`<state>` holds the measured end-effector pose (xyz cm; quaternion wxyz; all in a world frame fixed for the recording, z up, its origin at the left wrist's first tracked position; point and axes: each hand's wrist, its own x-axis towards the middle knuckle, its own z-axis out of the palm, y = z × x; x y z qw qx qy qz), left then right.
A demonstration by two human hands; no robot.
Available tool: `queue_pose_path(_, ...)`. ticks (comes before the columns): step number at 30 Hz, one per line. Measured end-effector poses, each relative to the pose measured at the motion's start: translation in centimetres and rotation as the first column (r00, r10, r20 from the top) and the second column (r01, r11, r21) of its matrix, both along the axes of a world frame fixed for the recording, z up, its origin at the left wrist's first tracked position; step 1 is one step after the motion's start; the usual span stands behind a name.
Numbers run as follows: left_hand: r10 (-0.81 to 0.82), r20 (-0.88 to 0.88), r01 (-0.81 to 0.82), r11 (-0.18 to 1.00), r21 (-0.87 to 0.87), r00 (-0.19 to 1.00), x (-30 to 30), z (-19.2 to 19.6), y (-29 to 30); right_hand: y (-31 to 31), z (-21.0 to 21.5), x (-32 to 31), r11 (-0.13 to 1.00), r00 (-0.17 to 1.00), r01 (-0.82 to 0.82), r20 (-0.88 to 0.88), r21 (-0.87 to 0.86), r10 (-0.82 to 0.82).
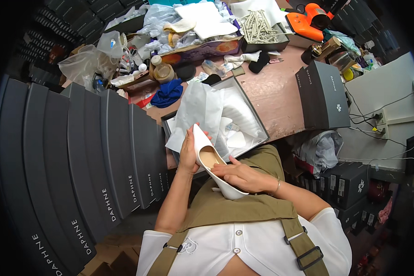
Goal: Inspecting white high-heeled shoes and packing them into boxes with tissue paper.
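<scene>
A white pointed-toe pump (200,139) is in front of me, its toe pointing away and its back part low over my lap. My left hand (188,149) is closed around the front of the shoe, thumb on the near side and fingertips showing past the far side. Stretched out flat, the fingers of my right hand (241,176) rest on the shoe's opening edge near the heel, the thumb apart. The tan insole (209,158) shows inside. Beyond the shoe lies an open grey shoebox (257,117) with white tissue paper (198,103) and wrapped white padding (240,110).
Tall stacks of dark grey shoeboxes (85,152) crowd my left. More shoeboxes (324,94) stand at the right of the pink table (271,99). Toward the back are a blue cloth (168,93), a bottle (163,71), a box of pale sticks (260,27) and an orange device (303,25).
</scene>
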<state>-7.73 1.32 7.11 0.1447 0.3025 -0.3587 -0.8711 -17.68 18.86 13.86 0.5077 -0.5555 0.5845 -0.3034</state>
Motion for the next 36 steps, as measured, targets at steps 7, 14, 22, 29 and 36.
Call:
queue_pose_path(7, -0.015, 0.137, 0.024, 0.998, -0.066, 0.99, -0.9, 0.6, 0.8, -5.3, -2.5, 1.3, 0.993, 0.948, 0.117, -0.296, -0.019, -0.117)
queue_pose_path(14, 0.034, -0.056, -0.035, 0.999, -0.012, 0.998, -1.0, 0.6, 2.0, 2.0, -2.6, -2.2, 0.923, 0.915, 0.366, 0.135, 0.122, -0.38)
queue_pose_path(22, 0.091, -0.053, -0.061, 0.909, 0.412, 0.994, 1.5, 0.8, 6.7, -1.4, -17.4, -7.4, 0.945, 0.57, 0.313, -0.778, -0.091, -0.264)
queue_pose_path(29, 0.135, 0.088, -0.155, 0.947, 0.282, 0.987, 1.9, -0.6, 5.7, -1.5, -2.4, -5.1, 0.833, 0.796, 0.442, -0.283, -0.333, -0.535)
queue_pose_path(36, 0.17, -0.024, -0.157, 0.947, 0.281, 0.985, 0.4, 1.1, 6.4, -5.5, -3.1, -0.8, 0.918, 0.816, 0.224, -0.452, -0.327, -0.36)
